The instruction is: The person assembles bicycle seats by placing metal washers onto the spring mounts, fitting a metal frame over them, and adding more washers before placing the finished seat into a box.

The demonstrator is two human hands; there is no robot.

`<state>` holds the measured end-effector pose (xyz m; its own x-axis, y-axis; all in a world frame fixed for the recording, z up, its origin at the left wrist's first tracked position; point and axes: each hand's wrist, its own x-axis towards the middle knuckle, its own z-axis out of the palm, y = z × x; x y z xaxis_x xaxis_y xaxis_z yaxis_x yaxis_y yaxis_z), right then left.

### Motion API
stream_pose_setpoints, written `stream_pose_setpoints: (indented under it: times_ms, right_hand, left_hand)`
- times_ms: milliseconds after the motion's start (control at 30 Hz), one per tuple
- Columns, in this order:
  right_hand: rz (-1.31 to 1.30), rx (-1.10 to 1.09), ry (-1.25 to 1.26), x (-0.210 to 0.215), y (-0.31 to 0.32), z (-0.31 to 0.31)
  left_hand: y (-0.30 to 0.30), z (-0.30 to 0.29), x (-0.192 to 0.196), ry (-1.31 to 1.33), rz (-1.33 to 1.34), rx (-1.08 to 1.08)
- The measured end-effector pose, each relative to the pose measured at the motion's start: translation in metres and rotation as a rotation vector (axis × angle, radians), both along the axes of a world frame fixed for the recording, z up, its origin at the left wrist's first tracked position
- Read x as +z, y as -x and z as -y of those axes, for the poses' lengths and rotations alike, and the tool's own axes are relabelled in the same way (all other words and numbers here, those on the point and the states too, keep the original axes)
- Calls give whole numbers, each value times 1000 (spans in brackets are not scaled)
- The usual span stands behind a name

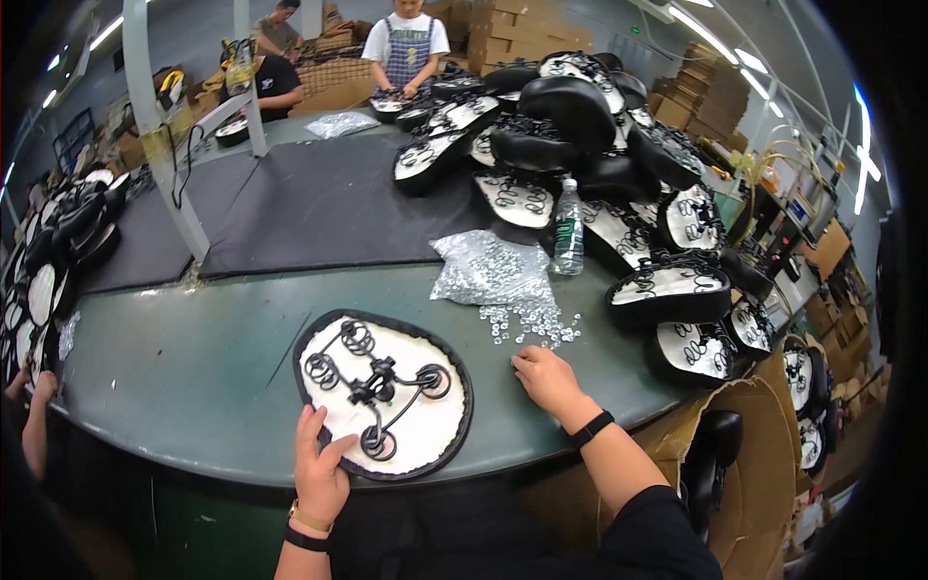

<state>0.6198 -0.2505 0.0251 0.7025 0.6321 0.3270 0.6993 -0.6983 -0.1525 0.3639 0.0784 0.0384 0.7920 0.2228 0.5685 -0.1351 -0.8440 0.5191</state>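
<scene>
A wide saddle (411,411) lies upside down on the green table, showing its white underside, black rim, coil springs and a black central clamp (379,382). My left hand (322,469) grips its near left edge, thumb over the white underside and fingers along the rim. To the right of the saddle, my right hand (549,379) rests low over the table with its fingers closed together; whatever they hold, if anything, is hidden. Just beyond those fingers, small shiny nuts (536,324) are scattered in front of an open clear plastic bag (493,271) full of them.
A plastic water bottle (569,232) stands behind the bag. Upturned saddles (561,126) are piled high at the back right, and more saddles (43,280) lie at far left. A metal post (164,135) rises at left. An open cardboard box (754,464) stands at right. Other people work nearby.
</scene>
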Motion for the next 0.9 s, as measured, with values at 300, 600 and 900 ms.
stream_pose_setpoints:
  times_ms: [300,600,900]
  right_hand:
    - [21,110,-27,17,45,-7]
    - [-62,-30,-201,1,80,-12]
    - [-70,15,-419,-10,101,1]
  left_hand:
    - [2,11,1,-48,-19,55]
    - [18,33,17,-147,-88,80]
    - [22,35,12,-130,-84,87]
